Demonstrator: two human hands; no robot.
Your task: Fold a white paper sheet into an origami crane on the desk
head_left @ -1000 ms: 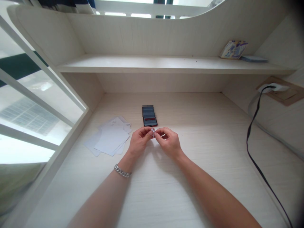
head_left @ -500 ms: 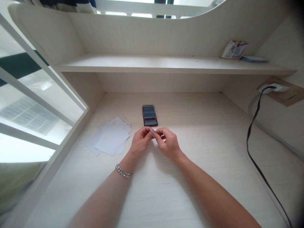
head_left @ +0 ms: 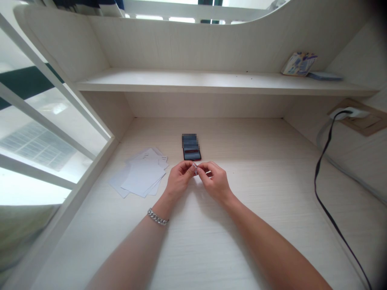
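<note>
Both my hands meet over the middle of the pale wooden desk [head_left: 242,225]. My left hand [head_left: 178,181], with a silver chain bracelet [head_left: 157,217] on the wrist, and my right hand [head_left: 215,182] pinch a small white piece [head_left: 195,168] between their fingertips. I cannot make out what the piece is. Just behind my fingers a dark phone [head_left: 191,147] in a red case lies flat on the desk. A loose pile of white paper sheets [head_left: 140,176] lies to the left of my left hand.
A black cable [head_left: 323,161] runs from a wall plug [head_left: 347,112] at the right down across the desk. On the shelf [head_left: 193,80] above, a small printed packet [head_left: 298,63] leans at the far right. Window glass and a frame [head_left: 45,133] bound the left side.
My hands have kept pinching the small white piece in the same spot; only the fingers shifted slightly.
</note>
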